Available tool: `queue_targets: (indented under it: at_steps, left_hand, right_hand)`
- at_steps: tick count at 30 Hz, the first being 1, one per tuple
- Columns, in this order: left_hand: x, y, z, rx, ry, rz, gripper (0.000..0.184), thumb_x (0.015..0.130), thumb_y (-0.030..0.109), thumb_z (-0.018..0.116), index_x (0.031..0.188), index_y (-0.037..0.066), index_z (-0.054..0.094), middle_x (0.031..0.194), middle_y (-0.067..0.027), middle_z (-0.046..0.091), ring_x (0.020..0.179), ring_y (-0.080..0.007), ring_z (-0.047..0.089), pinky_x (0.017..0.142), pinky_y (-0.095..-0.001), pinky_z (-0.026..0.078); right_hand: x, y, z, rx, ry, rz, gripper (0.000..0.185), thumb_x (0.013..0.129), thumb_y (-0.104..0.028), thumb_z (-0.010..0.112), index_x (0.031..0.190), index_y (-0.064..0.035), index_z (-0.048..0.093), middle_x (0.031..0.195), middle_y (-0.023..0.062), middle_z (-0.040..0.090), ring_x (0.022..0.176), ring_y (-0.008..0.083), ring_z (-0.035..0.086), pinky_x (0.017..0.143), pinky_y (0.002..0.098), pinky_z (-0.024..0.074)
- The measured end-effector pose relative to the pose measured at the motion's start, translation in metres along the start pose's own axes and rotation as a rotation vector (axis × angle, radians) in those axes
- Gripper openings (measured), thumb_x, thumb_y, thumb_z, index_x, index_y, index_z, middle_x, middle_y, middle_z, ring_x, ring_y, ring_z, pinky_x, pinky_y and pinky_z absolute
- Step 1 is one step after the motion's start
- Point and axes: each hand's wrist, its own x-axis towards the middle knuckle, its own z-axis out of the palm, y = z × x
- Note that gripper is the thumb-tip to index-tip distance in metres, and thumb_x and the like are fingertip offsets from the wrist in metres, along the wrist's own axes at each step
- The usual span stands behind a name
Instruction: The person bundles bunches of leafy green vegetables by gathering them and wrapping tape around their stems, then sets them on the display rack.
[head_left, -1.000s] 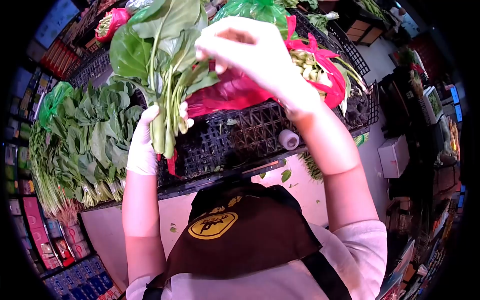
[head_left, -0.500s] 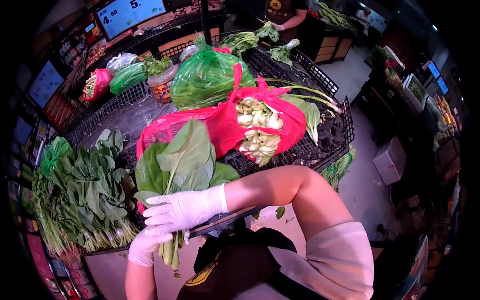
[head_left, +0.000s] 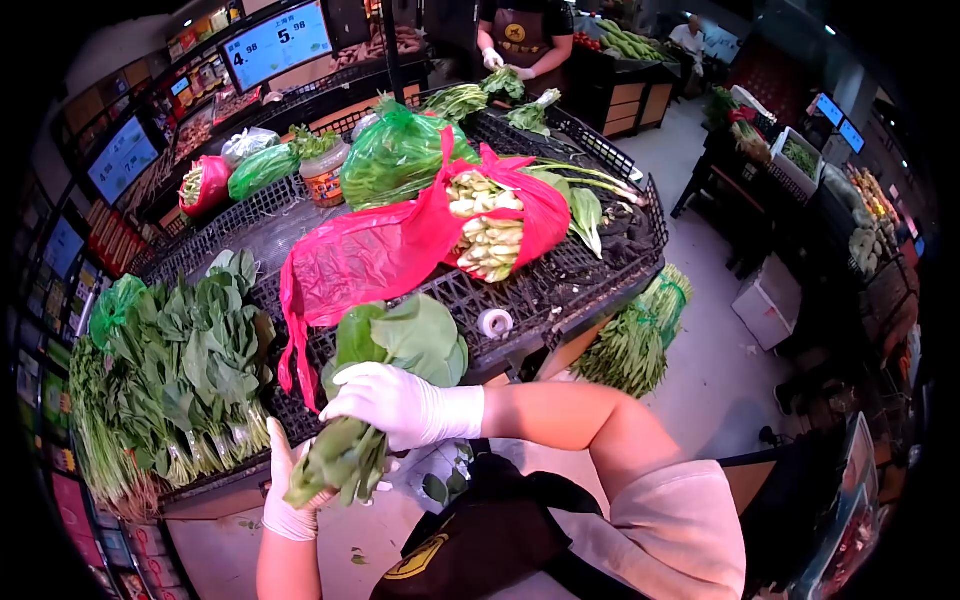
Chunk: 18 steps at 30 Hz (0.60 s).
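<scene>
My right hand (head_left: pixel 400 405), in a white glove, is closed around the middle of a bunch of leafy greens (head_left: pixel 345 455). Broad leaves spread beyond the knuckles, and the stems point down and left. Against the stem ends rests my gloved left hand (head_left: pixel 287 490), its thumb stretched up and apart; the stems partly hide its other fingers. Just beyond the bunch, a pink plastic bag (head_left: pixel 355 250) lies across the black crate display, wrapped around pale-stemmed vegetables (head_left: pixel 487 235). A roll of tape (head_left: pixel 495 323) sits near the crate's front edge.
Tied leafy bunches (head_left: pixel 190 370) stand at left. A green bag of vegetables (head_left: pixel 400 160) and a jar (head_left: pixel 323 175) are at the back. Another bundle (head_left: pixel 640 335) hangs low at right. Across the display, a co-worker's gloved hands (head_left: pixel 505 68) handle greens.
The bunch has tipped, its stems swinging left and toward me. My left thumb has come away from the stems. The tape roll now shows, and the co-worker's hands have come into view.
</scene>
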Motion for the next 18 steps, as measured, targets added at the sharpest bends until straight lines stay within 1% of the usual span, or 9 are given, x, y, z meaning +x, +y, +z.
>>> queue_targets:
  at_steps: [2, 3, 6, 7, 10, 11, 14, 16, 18]
  left_hand:
    - [-0.009, -0.021, 0.006, -0.694, 0.014, -0.007, 0.103, 0.073, 0.086, 0.029, 0.144, 0.012, 0.027, 0.148, -0.0208, 0.025, 0.128, -0.0454, 0.037, 0.091, -0.0657, 0.040]
    - [-0.005, -0.031, -0.001, -0.593, -0.107, -0.031, 0.105, 0.074, 0.086, 0.027, 0.143, 0.007, 0.027, 0.140, -0.0250, 0.033, 0.116, -0.0456, 0.045, 0.084, -0.0608, 0.045]
    - [0.003, -0.060, -0.032, -0.207, -0.462, -0.099, 0.113, 0.076, 0.085, 0.020, 0.139, -0.010, 0.025, 0.107, -0.0380, 0.057, 0.078, -0.0476, 0.065, 0.063, -0.0482, 0.057]
    - [-0.003, -0.054, -0.009, -0.183, -0.266, -0.113, 0.116, 0.076, 0.085, 0.023, 0.131, -0.016, 0.033, 0.088, -0.0372, 0.062, 0.073, -0.0421, 0.067, 0.062, -0.0410, 0.058]
    - [-0.002, -0.047, 0.023, 0.385, 0.047, 0.130, 0.091, 0.084, 0.070, 0.042, 0.128, -0.009, 0.042, 0.082, -0.0255, 0.066, 0.064, -0.0280, 0.067, 0.058, -0.0332, 0.056]
    - [0.001, -0.047, 0.034, 0.414, 0.206, 0.209, 0.072, 0.089, 0.055, 0.050, 0.128, -0.005, 0.045, 0.074, -0.0185, 0.065, 0.059, -0.0229, 0.065, 0.057, -0.0299, 0.054]
    - [0.028, -0.056, 0.065, 0.434, 0.385, 0.456, 0.057, 0.088, 0.024, 0.062, 0.134, -0.002, 0.038, 0.103, -0.0172, 0.063, 0.091, -0.0197, 0.063, 0.083, -0.0292, 0.051]
    - [0.051, -0.070, 0.083, 0.680, 0.292, 0.493, 0.087, 0.073, 0.011, 0.075, 0.142, -0.001, 0.024, 0.136, -0.0185, 0.043, 0.127, -0.0266, 0.043, 0.108, -0.0375, 0.030]
    - [0.087, -0.098, 0.097, 0.745, 0.166, 0.576, 0.101, 0.066, 0.012, 0.081, 0.144, 0.000, 0.019, 0.138, -0.0174, 0.041, 0.129, -0.0280, 0.040, 0.110, -0.0395, 0.027]
  right_hand:
    - [-0.016, -0.021, 0.005, 0.250, 0.105, 0.218, 0.062, 0.059, -0.019, 0.081, 0.112, -0.0046, 0.053, 0.100, 0.0138, 0.059, 0.097, 0.0332, 0.058, 0.090, 0.0414, 0.0444]
    - [-0.018, -0.040, -0.009, 0.339, -0.003, 0.441, 0.063, 0.066, -0.022, 0.081, 0.118, -0.0040, 0.049, 0.105, 0.0150, 0.059, 0.098, 0.0344, 0.058, 0.089, 0.0403, 0.0456]
    - [-0.037, -0.067, -0.001, 0.896, 0.342, 0.821, 0.076, 0.070, -0.015, 0.077, 0.134, -0.0040, 0.037, 0.129, 0.0089, 0.052, 0.119, 0.0166, 0.049, 0.097, 0.0343, 0.0427]
    - [-0.048, -0.067, -0.010, 0.949, 0.275, 0.876, 0.077, 0.071, -0.011, 0.077, 0.136, -0.0042, 0.035, 0.131, 0.0054, 0.048, 0.120, 0.0132, 0.045, 0.099, 0.0324, 0.0407]
    - [-0.077, -0.070, -0.023, 0.911, 0.311, 0.992, 0.052, 0.078, -0.010, 0.074, 0.122, -0.0019, 0.048, 0.111, 0.0045, 0.058, 0.105, 0.0120, 0.055, 0.093, 0.0295, 0.0440]
    - [-0.083, -0.072, -0.027, 0.862, 0.362, 1.007, 0.042, 0.078, -0.008, 0.073, 0.115, -0.0013, 0.053, 0.102, 0.0031, 0.062, 0.094, 0.0108, 0.058, 0.089, 0.0279, 0.0461]
    - [-0.104, -0.072, -0.050, 0.916, 0.352, 1.218, 0.049, 0.078, -0.003, 0.072, 0.122, -0.0013, 0.052, 0.106, 0.0008, 0.060, 0.098, 0.0092, 0.054, 0.089, 0.0269, 0.0449]
    - [-0.120, -0.068, -0.061, 0.902, 0.383, 1.208, 0.050, 0.077, -0.003, 0.072, 0.124, -0.0013, 0.051, 0.108, 0.0018, 0.060, 0.099, 0.0096, 0.054, 0.089, 0.0266, 0.0449]
    - [-0.134, -0.066, -0.075, 0.813, 0.425, 1.132, 0.057, 0.077, -0.001, 0.071, 0.129, -0.0017, 0.048, 0.116, 0.0034, 0.059, 0.105, 0.0113, 0.053, 0.091, 0.0286, 0.0448]
